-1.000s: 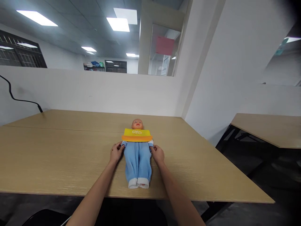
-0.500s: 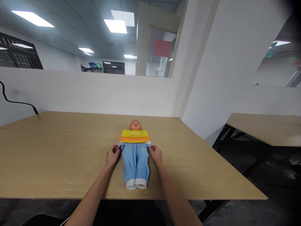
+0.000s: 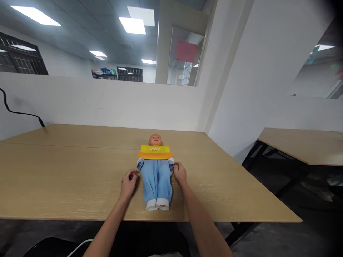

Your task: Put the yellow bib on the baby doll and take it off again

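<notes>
A baby doll (image 3: 155,140) lies on its back on the table, its head toward the wall. It wears light-blue trousers (image 3: 157,180) with white cuffs and blue sleeves. Over its chest is a yellow bib (image 3: 154,148) with an orange pocket edge (image 3: 155,156). My left hand (image 3: 128,184) rests just left of the doll, a small gap from the left-side sleeve (image 3: 140,164); its fingers are loosely curved and hold nothing. At the other side, the fingertips of my right hand (image 3: 180,172) are closed at the cuff of the right-side sleeve (image 3: 170,164).
The wooden table (image 3: 80,178) spreads wide around the doll, its front edge close to me. A white wall (image 3: 128,103) with a window stands behind it. A black cable (image 3: 24,113) hangs at the far left. To the right is a second table (image 3: 300,144).
My left hand has let go of the left-side sleeve and drawn slightly away from it. My right hand has shifted slightly outward along the other sleeve. The view has tilted a little.
</notes>
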Demonstrator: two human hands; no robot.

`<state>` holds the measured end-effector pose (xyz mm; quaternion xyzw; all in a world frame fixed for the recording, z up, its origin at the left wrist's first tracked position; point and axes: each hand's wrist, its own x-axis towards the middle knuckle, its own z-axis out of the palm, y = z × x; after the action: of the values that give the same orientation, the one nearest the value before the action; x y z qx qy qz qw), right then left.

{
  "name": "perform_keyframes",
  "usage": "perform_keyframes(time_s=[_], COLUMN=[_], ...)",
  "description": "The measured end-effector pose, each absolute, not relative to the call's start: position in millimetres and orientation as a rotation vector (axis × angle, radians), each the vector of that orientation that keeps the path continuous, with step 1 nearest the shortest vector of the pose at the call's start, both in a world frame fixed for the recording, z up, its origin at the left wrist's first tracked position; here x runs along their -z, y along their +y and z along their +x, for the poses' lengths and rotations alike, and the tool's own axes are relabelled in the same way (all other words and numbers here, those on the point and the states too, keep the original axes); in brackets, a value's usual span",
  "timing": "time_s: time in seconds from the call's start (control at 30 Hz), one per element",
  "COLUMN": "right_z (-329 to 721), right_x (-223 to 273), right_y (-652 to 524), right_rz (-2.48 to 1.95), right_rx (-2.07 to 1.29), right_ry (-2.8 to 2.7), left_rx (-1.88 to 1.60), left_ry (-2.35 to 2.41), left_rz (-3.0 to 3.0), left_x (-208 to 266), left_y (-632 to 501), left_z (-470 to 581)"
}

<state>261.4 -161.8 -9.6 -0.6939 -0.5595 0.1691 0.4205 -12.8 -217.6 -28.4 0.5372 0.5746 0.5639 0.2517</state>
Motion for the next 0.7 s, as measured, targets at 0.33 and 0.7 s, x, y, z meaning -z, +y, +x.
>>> perform_keyframes(time_s=[0.33,0.7], right_z=[260,259], right_x=[9,10], right_y=[-162,-166], right_rz=[-1.772,-1.772], right_rx=[-0.373,-0.326], right_ry=[-1.440,-1.462], left_rx=[-1.357,-1.289], left_ry=[1.300,1.431], left_rz=[1.862,2.251], left_x=[18,17], left_y=[-336,-335], left_z=[19,43])
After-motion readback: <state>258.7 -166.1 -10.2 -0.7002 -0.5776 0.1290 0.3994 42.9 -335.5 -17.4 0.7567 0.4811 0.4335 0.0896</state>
